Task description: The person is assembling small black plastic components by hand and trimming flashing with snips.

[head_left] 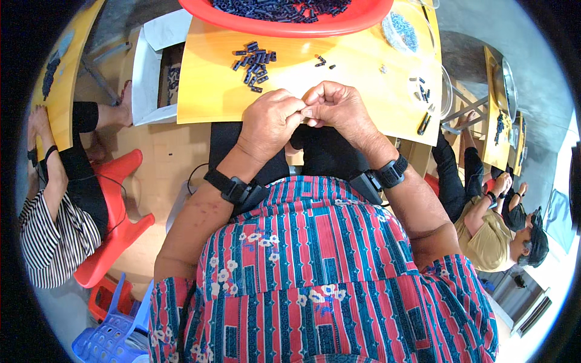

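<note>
Just over the near edge of the yellow table (206, 85), my left hand (272, 120) and my right hand (340, 107) meet fingertip to fingertip. Both are closed in a pinch, and whatever small thing lies between the fingers is hidden. Beyond my left hand sits a loose pile of short black cylindrical parts (255, 65). A few more black pieces (324, 62) lie past my right hand. Further right are scattered small dark parts (423, 91) and a black pen-like tool (425, 121) near the table edge.
A red basin (290, 27) full of dark parts stands at the far edge. Beside it is a clear container of small blue pieces (402, 31). A white box (154, 66) stands left of the table. People sit at other tables on both sides, one on a red chair (115, 224).
</note>
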### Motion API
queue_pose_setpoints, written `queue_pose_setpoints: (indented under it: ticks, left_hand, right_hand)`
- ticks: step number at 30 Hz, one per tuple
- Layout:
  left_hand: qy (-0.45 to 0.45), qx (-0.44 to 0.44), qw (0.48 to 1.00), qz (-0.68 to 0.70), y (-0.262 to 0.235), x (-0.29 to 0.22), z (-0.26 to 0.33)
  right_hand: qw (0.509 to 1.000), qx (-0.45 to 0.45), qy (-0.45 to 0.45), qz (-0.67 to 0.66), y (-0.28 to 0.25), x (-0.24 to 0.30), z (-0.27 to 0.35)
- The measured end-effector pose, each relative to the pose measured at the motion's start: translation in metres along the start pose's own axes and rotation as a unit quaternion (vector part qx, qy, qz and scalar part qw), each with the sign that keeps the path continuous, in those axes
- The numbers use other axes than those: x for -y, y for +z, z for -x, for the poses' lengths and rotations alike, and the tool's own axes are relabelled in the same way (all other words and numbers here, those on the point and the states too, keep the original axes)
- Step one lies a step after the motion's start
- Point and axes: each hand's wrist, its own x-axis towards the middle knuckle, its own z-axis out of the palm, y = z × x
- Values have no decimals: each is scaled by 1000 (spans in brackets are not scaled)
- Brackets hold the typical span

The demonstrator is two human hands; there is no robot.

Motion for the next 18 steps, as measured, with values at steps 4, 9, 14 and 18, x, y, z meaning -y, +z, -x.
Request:
queue_pose_setpoints:
  ticks: [4, 9, 14, 18]
  left_hand:
    - [-1, 4, 1000, -11, 2, 1, 0]
    - [14, -1, 999, -42, 4, 2, 1]
    - [24, -9, 998, -53, 4, -1, 2]
    - [63, 5, 995, -81, -1, -5, -1]
  right_hand:
    - [1000, -18, -9, 9, 0, 0, -1]
    - [999, 10, 2, 47, -3, 1, -1]
    - [998, 16, 29, 58, 0, 8, -1]
    - [990, 4, 57, 129, 1, 18, 4]
